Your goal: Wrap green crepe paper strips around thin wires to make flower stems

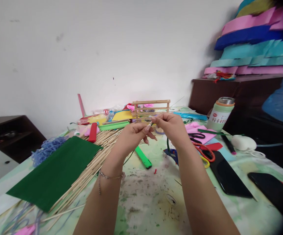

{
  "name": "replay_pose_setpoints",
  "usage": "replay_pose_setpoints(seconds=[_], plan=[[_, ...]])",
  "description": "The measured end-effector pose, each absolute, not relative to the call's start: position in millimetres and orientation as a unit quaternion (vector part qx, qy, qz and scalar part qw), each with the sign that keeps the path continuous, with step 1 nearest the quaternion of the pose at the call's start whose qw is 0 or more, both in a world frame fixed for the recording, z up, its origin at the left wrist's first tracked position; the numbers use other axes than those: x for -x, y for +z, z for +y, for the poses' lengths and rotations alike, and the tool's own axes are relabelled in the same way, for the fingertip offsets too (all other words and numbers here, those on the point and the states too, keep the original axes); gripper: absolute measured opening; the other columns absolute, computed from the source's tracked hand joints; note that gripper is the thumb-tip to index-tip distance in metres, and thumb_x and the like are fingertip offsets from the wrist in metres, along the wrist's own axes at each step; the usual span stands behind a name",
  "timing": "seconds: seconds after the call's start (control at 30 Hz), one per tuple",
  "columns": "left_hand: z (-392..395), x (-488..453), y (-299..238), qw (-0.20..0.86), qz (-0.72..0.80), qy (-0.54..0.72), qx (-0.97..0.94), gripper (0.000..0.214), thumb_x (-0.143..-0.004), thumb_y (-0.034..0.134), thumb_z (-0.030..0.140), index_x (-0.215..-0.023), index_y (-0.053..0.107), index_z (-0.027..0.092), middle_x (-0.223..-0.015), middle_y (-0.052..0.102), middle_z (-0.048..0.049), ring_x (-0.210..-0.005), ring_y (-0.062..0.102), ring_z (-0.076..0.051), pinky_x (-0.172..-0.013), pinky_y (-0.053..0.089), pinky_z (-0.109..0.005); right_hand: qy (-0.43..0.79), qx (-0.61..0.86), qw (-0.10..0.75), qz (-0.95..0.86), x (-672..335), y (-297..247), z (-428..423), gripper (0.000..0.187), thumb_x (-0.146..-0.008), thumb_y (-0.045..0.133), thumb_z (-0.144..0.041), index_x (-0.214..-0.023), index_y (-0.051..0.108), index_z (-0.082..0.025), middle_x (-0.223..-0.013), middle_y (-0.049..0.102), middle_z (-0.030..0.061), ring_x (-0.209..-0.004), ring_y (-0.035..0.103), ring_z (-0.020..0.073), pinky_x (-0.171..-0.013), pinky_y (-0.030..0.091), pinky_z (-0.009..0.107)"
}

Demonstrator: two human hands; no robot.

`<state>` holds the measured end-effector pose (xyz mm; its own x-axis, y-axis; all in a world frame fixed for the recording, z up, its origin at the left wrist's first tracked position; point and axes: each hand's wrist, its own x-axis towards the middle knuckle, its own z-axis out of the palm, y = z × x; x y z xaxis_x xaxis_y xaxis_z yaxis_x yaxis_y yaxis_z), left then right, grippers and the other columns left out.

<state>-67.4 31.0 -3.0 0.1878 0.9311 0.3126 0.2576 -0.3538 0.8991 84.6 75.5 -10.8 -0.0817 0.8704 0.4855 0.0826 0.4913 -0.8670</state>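
Note:
My left hand [134, 135] and my right hand [172, 125] are raised together above the table, fingertips meeting. Both pinch a thin dark green stem [151, 123], and a green wire trails down from it toward the table. Just behind my hands stands a small frame of wooden sticks [151, 109]. A bright green stick [143, 157] lies on the table below my left hand. A bracelet hangs on my left wrist.
A dark green paper sheet [55, 171] lies over a pile of bamboo sticks [92, 166] at left. Scissors [203, 151], a glue gun [172, 153], two phones [227, 176], a thermos [220, 114] and white tape [243, 142] sit right. Paper rolls [254, 42] are stacked on a cabinet.

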Motion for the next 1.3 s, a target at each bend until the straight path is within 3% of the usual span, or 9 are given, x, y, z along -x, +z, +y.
replay_pose_setpoints(seconds=[0.1, 0.2, 0.33, 0.43, 0.67, 0.77, 0.9, 1.03, 1.3], plan=[[34.2, 69.6, -6.4, 0.324, 0.459, 0.452, -0.692, 0.021, -0.082, 0.061, 0.026, -0.065, 0.07, 0.016, -0.067, 0.069, -0.0048, -0.054, 0.054, -0.012, -0.055, 0.041, -0.022, 0.33, 0.383, 0.558, -0.658, -84.9, -9.3, 74.3, 0.036, -0.068, 0.072, -0.048, -0.055, 0.058, -0.018, -0.055, 0.048, -0.0035, -0.054, 0.039, 0.0099, -0.052, 0.029, 0.027], [35.9, 70.0, -9.0, 0.199, 0.503, 0.444, -0.715, 0.017, -0.079, 0.06, 0.021, -0.067, 0.072, 0.02, -0.067, 0.069, -0.0037, -0.06, 0.056, -0.016, -0.059, 0.037, -0.024, 0.318, 0.42, 0.543, -0.654, -83.4, -11.3, 76.6, 0.04, -0.065, 0.073, -0.052, -0.052, 0.058, -0.018, -0.053, 0.048, -0.0029, -0.052, 0.038, 0.01, -0.05, 0.027, 0.027], [34.2, 68.0, -10.3, 0.069, 0.533, 0.415, -0.734, 0.02, -0.077, 0.06, 0.018, -0.059, 0.068, 0.021, -0.052, 0.057, -0.0015, -0.052, 0.044, -0.016, -0.056, 0.022, -0.026, 0.341, 0.464, 0.524, -0.627, -81.0, -18.0, 82.7, 0.043, -0.059, 0.075, -0.056, -0.051, 0.058, -0.018, -0.047, 0.042, -0.0045, -0.048, 0.032, 0.0094, -0.048, 0.024, 0.027], [32.7, 66.1, -10.8, 0.034, 0.543, 0.417, -0.728, 0.022, -0.077, 0.063, 0.02, -0.055, 0.066, 0.022, -0.047, 0.049, -0.0007, -0.047, 0.033, -0.015, -0.056, 0.015, -0.027, 0.35, 0.483, 0.509, -0.621, -80.8, -21.6, 85.8, 0.044, -0.056, 0.076, -0.057, -0.05, 0.058, -0.018, -0.045, 0.04, -0.005, -0.046, 0.03, 0.0088, -0.046, 0.022, 0.027], [29.1, 62.5, -10.0, -0.029, 0.558, 0.403, -0.724, 0.024, -0.076, 0.063, 0.019, -0.053, 0.064, 0.02, -0.047, 0.047, -0.0008, -0.048, 0.031, -0.014, -0.059, 0.015, -0.028, 0.315, 0.499, 0.494, -0.639, -80.5, -21.3, 86.0, 0.044, -0.061, 0.073, -0.057, -0.051, 0.057, -0.018, -0.046, 0.043, -0.0045, -0.046, 0.033, 0.0088, -0.046, 0.024, 0.027], [28.1, 64.3, -7.8, -0.018, 0.589, 0.378, -0.714, 0.019, -0.077, 0.064, 0.023, -0.059, 0.066, 0.02, -0.051, 0.053, -0.0018, -0.05, 0.038, -0.015, -0.058, 0.019, -0.027, 0.302, 0.475, 0.49, -0.666, -80.0, -21.1, 86.0, 0.044, -0.065, 0.07, -0.057, -0.051, 0.054, -0.018, -0.047, 0.042, -0.0045, -0.048, 0.035, 0.0092, -0.047, 0.025, 0.027], [30.4, 68.8, -4.9, 0.139, 0.562, 0.37, -0.727, 0.016, -0.08, 0.062, 0.028, -0.07, 0.071, 0.019, -0.062, 0.064, -0.0023, -0.058, 0.052, -0.016, -0.055, 0.029, -0.024, 0.277, 0.445, 0.492, -0.695, -80.0, -19.7, 83.9, 0.04, -0.07, 0.067, -0.052, -0.053, 0.053, -0.018, -0.05, 0.044, -0.0041, -0.051, 0.037, 0.01, -0.049, 0.026, 0.027], [33.9, 72.1, -4.7, 0.259, 0.536, 0.376, -0.71, 0.018, -0.08, 0.056, 0.019, -0.077, 0.073, 0.018, -0.069, 0.07, -0.0028, -0.06, 0.059, -0.016, -0.057, 0.038, -0.023, 0.246, 0.433, 0.474, -0.726, -78.9, -17.0, 79.8, 0.028, -0.073, 0.066, -0.037, -0.055, 0.057, -0.018, -0.057, 0.053, -0.002, -0.055, 0.043, 0.011, -0.053, 0.029, 0.027], [34.1, 69.7, -7.4, 0.031, 0.644, 0.295, -0.705, 0.023, -0.081, 0.056, 0.033, -0.075, 0.075, 0.022, -0.063, 0.068, -0.0035, -0.062, 0.058, -0.02, -0.055, 0.031, -0.028, 0.247, 0.482, 0.434, -0.72, -76.3, -18.9, 81.4, 0.031, -0.073, 0.065, -0.041, -0.054, 0.06, -0.017, -0.049, 0.045, -0.0039, -0.049, 0.037, 0.0097, -0.048, 0.025, 0.027]])
